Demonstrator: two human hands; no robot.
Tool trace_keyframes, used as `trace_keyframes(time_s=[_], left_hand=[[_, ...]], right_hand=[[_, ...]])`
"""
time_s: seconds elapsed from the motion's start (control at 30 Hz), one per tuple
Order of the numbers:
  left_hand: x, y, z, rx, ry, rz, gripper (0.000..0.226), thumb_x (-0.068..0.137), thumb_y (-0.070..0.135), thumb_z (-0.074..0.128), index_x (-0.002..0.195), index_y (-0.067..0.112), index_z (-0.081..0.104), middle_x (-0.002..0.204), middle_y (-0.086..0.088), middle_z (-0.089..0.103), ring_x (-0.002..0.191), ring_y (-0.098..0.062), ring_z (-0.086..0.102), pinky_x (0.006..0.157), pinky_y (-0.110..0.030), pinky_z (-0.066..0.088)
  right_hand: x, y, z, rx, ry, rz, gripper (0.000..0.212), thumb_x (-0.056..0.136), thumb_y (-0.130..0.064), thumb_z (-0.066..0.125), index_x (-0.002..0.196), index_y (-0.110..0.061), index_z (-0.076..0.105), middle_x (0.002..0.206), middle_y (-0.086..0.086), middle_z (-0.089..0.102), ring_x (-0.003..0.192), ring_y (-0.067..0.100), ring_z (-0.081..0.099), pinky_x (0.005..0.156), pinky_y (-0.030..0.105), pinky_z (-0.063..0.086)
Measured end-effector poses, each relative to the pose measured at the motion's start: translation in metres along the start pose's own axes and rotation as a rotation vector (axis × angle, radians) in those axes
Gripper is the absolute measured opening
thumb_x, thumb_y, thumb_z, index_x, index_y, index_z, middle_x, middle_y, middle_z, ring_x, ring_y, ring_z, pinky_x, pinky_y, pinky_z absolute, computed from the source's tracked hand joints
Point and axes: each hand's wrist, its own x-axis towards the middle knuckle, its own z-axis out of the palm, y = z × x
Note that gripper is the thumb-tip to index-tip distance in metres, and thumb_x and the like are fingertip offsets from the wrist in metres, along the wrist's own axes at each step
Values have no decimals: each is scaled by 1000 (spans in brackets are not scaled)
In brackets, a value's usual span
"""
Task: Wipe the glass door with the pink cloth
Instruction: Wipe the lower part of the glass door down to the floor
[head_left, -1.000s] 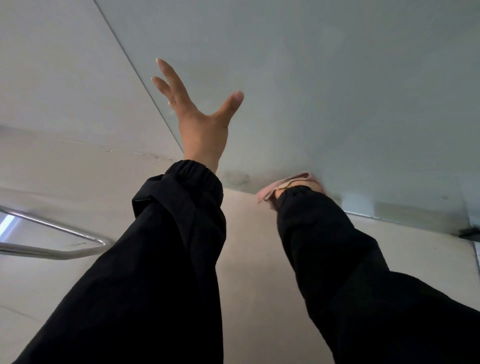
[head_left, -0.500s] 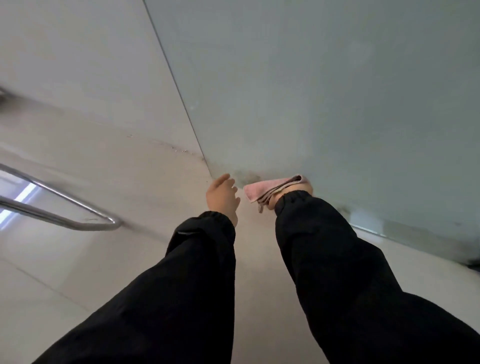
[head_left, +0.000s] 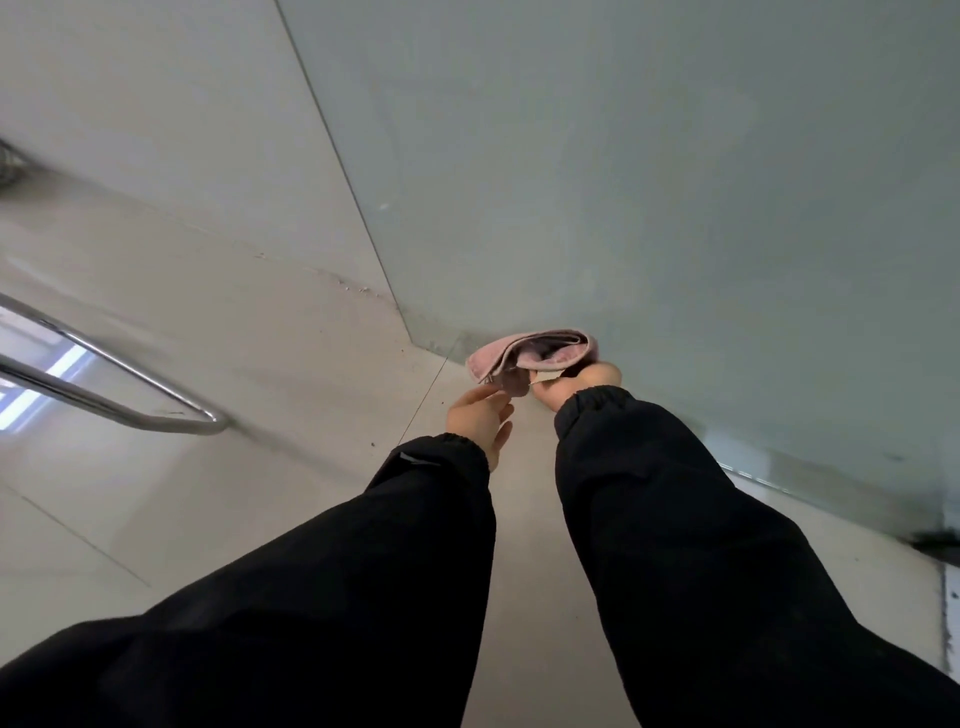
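Head view, single camera.

- glass door (head_left: 675, 182): fills the picture from 12 to 3 o'clock. Its corner sits just left of centre.
- pink cloth (head_left: 535, 351): folded into a thick pad. It lies at that corner of the glass and looks to be against the pane. Contact cannot be confirmed from this angle.
- Long axis of the pad: roughly the 9-to-3 line, with the 3 o'clock end slightly higher. A loose corner hangs off the 9 o'clock end.
- right hand (head_left: 576, 382): mostly hidden behind the pad. Only the heel and part of the thumb show. The cloth is wrapped over the fingers, so I read it as gripping the pad from beneath.
- left hand (head_left: 478, 421): fingers reach toward 1 o'clock, with tips at the hanging corner. Touch is plain. Whether they have pinched the corner, I cannot tell.
- Both arms are in black sleeves (head_left: 649, 493). A metal rail (head_left: 130, 400) lies at 9 o'clock, well apart from the hands.

Judgement: the right hand carries the cloth and is the hand nearer the glass. The unwiped pane spreads from the pad toward 12 to 2 o'clock, so the stroke likely runs that way. The pad's broad side should lead. The left hand seems only to be tidying the loose corner.
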Motion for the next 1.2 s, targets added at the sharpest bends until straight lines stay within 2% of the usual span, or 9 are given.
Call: trace_keyframes(time_s=[0.17, 0.27, 0.4, 0.57, 0.67, 0.8, 0.97, 1.1, 1.2], left_hand=[[6, 18, 12, 122, -3, 106, 28, 93, 7, 58, 120, 1, 59, 97, -6, 63, 86, -19, 57, 80, -30, 47], [2, 28, 27, -13, -70, 120, 20, 95, 20, 59, 112, 10, 58, 91, -3, 64, 74, -13, 61, 54, -21, 50], [13, 22, 30, -175, -112, 81, 23, 98, 8, 49, 120, 3, 53, 88, -5, 62, 73, -10, 63, 48, -16, 47], [13, 11, 29, -361, -214, 34, 30, 95, -3, 45, 121, 6, 57, 107, -12, 63, 97, -21, 63, 76, -20, 50], [25, 5, 39, -330, -74, 141, 32, 89, -13, 41, 110, 8, 55, 104, -16, 62, 82, -21, 63, 69, -27, 54], [27, 4, 50, -372, -27, 162, 14, 89, -2, 58, 97, 8, 63, 102, -16, 66, 90, -27, 65, 90, -41, 53], [23, -3, 56, -122, -39, 144, 28, 96, 22, 55, 118, 7, 54, 106, -5, 64, 105, -29, 63, 98, -43, 47], [24, -4, 63, -304, -131, 118, 30, 102, 6, 40, 131, 8, 39, 134, -8, 56, 125, -23, 53, 108, -39, 39], [27, -7, 71, -307, -55, 87, 40, 106, 13, 26, 143, -3, 27, 143, -8, 45, 130, -23, 45, 94, -8, 39]], right_hand=[[-2, -9, -8, -276, 28, -20, 29, 100, -10, 43, 122, 4, 54, 131, 20, 53, 128, 36, 46, 105, 50, 39], [5, -14, -16, -88, 19, 50, 31, 95, -6, 34, 106, 1, 63, 123, 22, 60, 113, 47, 55, 93, 60, 46], [9, -16, -25, -231, 74, -7, 37, 93, -5, 34, 111, -2, 66, 122, 21, 64, 109, 43, 60, 88, 58, 51], [-6, -16, -25, -535, 97, -76, 37, 97, -7, 40, 130, -5, 57, 123, 14, 63, 110, 30, 61, 83, 40, 55], [-13, -22, -33, -664, 166, -150, 34, 97, -7, 39, 122, -5, 62, 100, 12, 66, 89, 26, 64, 73, 36, 55], [-31, -28, -34, -888, 152, -222, 23, 99, -10, 41, 91, -6, 62, 83, 10, 63, 74, 21, 61, 68, 31, 52], [-55, -18, -23, -1437, 134, -534, 24, 94, -7, 46, 79, -9, 66, 79, 14, 65, 63, 21, 57, 58, 34, 49], [-74, -13, 1, -2044, -50, -926, 21, 90, -16, 51, 91, -13, 72, 86, 3, 71, 80, 20, 63, 79, 36, 55], [-88, -8, 31, -2509, -294, -1315, 23, 92, -19, 49, 104, -15, 68, 99, -1, 68, 95, 19, 59, 80, 37, 51]])
